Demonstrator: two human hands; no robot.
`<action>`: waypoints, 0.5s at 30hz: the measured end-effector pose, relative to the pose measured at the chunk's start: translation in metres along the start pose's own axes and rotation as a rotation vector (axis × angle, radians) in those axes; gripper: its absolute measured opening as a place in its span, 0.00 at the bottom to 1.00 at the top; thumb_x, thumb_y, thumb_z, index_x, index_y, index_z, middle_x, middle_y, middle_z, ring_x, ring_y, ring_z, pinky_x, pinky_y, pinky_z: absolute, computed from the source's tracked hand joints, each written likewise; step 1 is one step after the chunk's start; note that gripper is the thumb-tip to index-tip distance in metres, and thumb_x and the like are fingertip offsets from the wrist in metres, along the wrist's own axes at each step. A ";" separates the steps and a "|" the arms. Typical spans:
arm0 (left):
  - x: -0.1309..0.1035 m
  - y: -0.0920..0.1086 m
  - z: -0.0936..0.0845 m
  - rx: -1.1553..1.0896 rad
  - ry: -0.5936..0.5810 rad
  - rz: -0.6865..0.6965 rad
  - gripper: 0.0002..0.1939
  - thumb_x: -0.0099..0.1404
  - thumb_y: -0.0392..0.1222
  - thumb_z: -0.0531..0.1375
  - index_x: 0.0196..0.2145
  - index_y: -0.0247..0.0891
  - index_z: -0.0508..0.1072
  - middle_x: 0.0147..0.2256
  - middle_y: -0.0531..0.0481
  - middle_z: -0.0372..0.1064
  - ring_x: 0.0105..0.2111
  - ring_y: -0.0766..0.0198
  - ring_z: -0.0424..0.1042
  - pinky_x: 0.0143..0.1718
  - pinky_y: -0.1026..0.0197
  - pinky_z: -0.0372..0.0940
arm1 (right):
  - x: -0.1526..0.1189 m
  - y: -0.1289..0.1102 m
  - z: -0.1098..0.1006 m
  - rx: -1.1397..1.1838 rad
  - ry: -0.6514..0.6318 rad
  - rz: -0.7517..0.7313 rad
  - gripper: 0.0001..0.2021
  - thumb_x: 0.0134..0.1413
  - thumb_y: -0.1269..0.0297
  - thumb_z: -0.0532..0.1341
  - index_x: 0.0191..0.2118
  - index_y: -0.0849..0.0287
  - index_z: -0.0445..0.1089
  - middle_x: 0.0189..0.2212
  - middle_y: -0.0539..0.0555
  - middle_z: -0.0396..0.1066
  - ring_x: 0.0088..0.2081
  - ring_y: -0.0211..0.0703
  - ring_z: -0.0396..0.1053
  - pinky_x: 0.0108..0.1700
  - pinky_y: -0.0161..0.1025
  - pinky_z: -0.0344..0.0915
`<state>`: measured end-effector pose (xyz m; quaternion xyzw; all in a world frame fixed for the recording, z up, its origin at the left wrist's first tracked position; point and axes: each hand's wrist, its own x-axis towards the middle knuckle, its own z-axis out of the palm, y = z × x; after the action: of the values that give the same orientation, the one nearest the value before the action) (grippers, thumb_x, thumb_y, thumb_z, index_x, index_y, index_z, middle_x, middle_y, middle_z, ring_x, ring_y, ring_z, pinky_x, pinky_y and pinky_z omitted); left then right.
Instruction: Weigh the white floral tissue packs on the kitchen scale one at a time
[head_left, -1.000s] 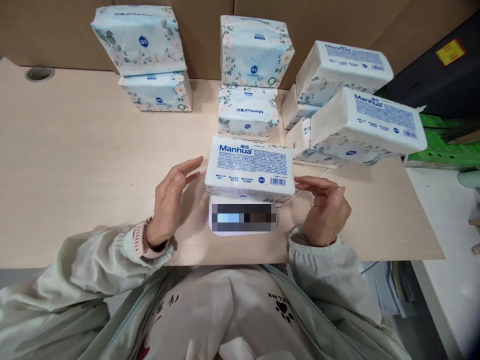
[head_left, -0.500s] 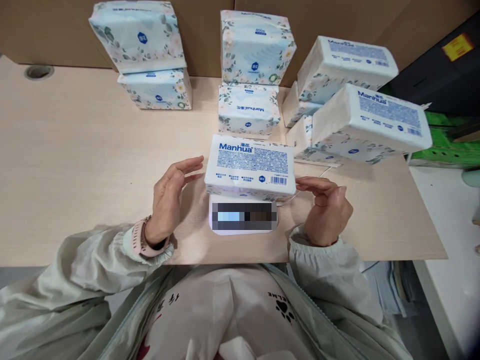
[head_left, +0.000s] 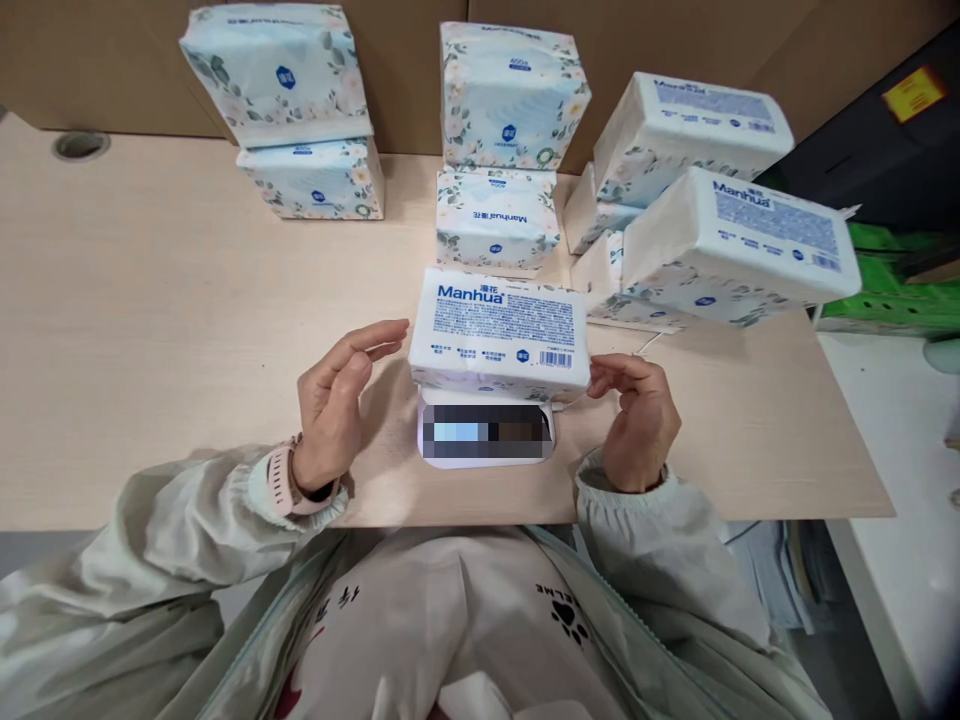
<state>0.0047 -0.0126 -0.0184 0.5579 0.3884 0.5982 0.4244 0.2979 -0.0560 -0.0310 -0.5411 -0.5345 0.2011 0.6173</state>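
A white tissue pack (head_left: 501,330) with blue "Manhua" print lies on a small white device (head_left: 487,463) whose dark front panel is pixelated; it looks like a scale. To the left of the pack, my left hand (head_left: 336,405) is open, fingers stretched toward its side with a small gap. At the pack's right side is my right hand (head_left: 641,415), open with fingers slightly bent; the fingertips are at the pack's edge, and I cannot tell whether they touch it. Neither hand grips the pack.
Floral tissue packs stand stacked at the back left (head_left: 311,180), back middle (head_left: 499,215) and right (head_left: 739,245). Brown cardboard (head_left: 412,80) rises behind them. A thin white cable (head_left: 649,345) runs right of the device. A round grommet (head_left: 81,146) sits in the table's far left.
My right hand has shifted slightly left, its fingers more bent and closer to the pack's side. My left hand has barely moved. The pack stays in place on the device.
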 end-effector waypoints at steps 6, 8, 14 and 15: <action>-0.005 0.003 0.003 -0.032 -0.183 -0.090 0.21 0.79 0.57 0.61 0.63 0.52 0.82 0.66 0.52 0.74 0.72 0.47 0.68 0.77 0.39 0.65 | -0.004 -0.003 -0.001 -0.192 -0.242 -0.174 0.26 0.77 0.47 0.48 0.65 0.47 0.76 0.55 0.56 0.81 0.51 0.53 0.77 0.53 0.56 0.76; 0.003 0.006 0.005 -0.032 -0.229 -0.097 0.22 0.78 0.59 0.61 0.62 0.52 0.82 0.67 0.53 0.73 0.74 0.46 0.65 0.79 0.39 0.61 | 0.002 -0.014 0.005 -0.182 -0.300 -0.178 0.26 0.78 0.47 0.48 0.70 0.42 0.70 0.62 0.54 0.78 0.57 0.54 0.76 0.58 0.58 0.75; 0.091 0.009 0.026 0.043 -0.192 0.171 0.24 0.78 0.63 0.62 0.61 0.50 0.80 0.69 0.60 0.70 0.77 0.46 0.60 0.79 0.43 0.60 | 0.075 -0.037 0.046 -0.232 -0.176 -0.216 0.29 0.75 0.35 0.47 0.68 0.43 0.68 0.62 0.53 0.75 0.63 0.55 0.72 0.71 0.64 0.66; 0.111 0.005 0.031 0.070 -0.177 0.192 0.23 0.78 0.62 0.61 0.62 0.49 0.79 0.70 0.60 0.69 0.77 0.48 0.59 0.79 0.46 0.60 | 0.092 -0.032 0.055 -0.224 -0.155 -0.212 0.32 0.73 0.32 0.46 0.67 0.44 0.68 0.64 0.54 0.74 0.65 0.56 0.70 0.74 0.65 0.63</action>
<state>0.0335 0.0897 0.0265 0.6575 0.3149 0.5705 0.3782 0.2708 0.0342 0.0294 -0.5299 -0.6537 0.1150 0.5278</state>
